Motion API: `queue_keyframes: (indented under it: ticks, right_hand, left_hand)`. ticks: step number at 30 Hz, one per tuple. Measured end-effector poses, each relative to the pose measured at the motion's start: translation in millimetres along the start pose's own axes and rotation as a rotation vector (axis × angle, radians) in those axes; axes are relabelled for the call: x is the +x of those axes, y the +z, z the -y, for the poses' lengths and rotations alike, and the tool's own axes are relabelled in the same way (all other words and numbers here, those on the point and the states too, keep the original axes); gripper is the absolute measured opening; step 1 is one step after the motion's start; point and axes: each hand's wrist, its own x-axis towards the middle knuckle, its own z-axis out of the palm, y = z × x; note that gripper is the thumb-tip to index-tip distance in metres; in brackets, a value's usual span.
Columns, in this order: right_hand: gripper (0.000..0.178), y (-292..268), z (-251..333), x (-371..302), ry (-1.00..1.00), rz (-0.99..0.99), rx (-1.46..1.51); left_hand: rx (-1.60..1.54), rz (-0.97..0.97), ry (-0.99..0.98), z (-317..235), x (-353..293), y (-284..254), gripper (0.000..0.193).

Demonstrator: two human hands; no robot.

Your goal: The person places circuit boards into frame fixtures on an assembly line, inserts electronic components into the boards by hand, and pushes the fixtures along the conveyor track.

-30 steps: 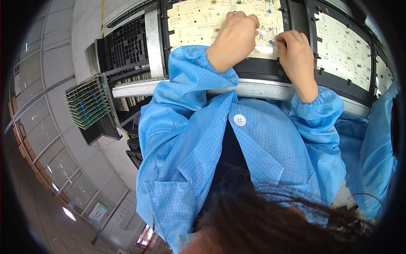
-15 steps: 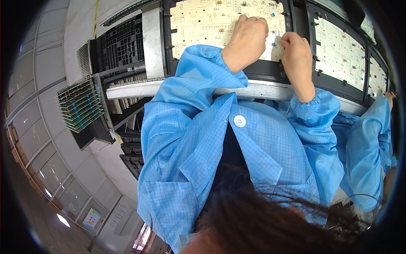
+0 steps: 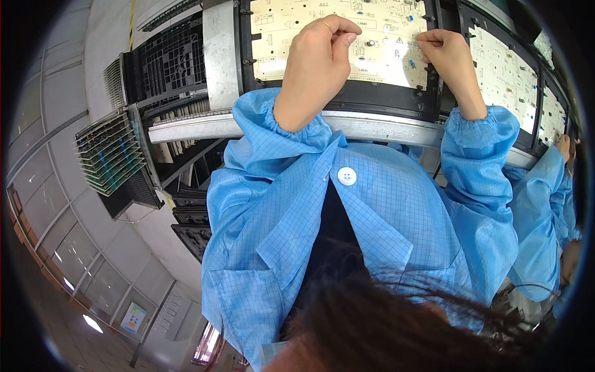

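Note:
A cream circuit board [image 3: 273, 53] with printed markings lies in a black frame [image 3: 390, 96] in front of me. My left hand [image 3: 317, 65] is over the board's middle, thumb and forefinger closed in a pinch; whatever they hold is too small to make out. A ring is on one of its fingers. My right hand [image 3: 455, 62] is above the board's right edge, its fingertips also pinched, with anything between them hidden. Between the hands, a small round capacitor [image 3: 371, 43] and a blue component [image 3: 413, 64] stand on the board.
A metal rail [image 3: 372, 127] runs along the near side. More framed boards [image 3: 505, 77] continue to the right, where another person's blue sleeve [image 3: 539, 211] shows. To the left are a rack of green boards [image 3: 111, 158] and black trays [image 3: 170, 62].
My left hand has moved left across the board, uncovering the capacitor. My right hand has shifted up and slightly right, away from the blue component.

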Motion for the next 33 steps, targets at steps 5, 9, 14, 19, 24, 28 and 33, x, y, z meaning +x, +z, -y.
queue_keyframes:
  ticks: [5,9,14,19,24,28,33]
  right_hand:
    - [0.023,1.1,-1.8,4.7,0.007,0.029,-0.026]
    - [0.021,0.2,2.2,4.3,0.053,0.028,0.046]
    - [0.018,8.7,15.7,-5.4,-0.092,-0.136,-0.332]
    - [0.013,4.4,17.7,-26.5,-0.222,-0.243,-0.273]
    - [0.014,2.2,13.8,-51.8,-0.327,-0.130,-0.315]
    - [0.014,16.9,8.7,-56.5,-0.372,-0.239,-0.339]
    - [0.013,18.9,8.3,-61.0,-0.382,-0.280,-0.362]
  left_hand:
    - [-0.068,-0.045,-0.042,6.3,-3.9,-3.9,0.012]
    - [-0.115,-0.055,-0.061,6.3,-5.9,-2.8,0.013]
    - [-0.095,-0.022,-0.090,7.1,-5.6,-1.4,0.014]
    - [-0.130,-0.010,-0.104,8.9,-5.1,-1.7,0.015]
    - [-0.108,0.004,-0.064,6.8,4.4,10.4,0.014]
    - [-0.044,0.053,0.076,2.4,20.9,39.7,0.015]
    - [0.094,0.151,0.167,5.0,37.9,75.7,0.015]
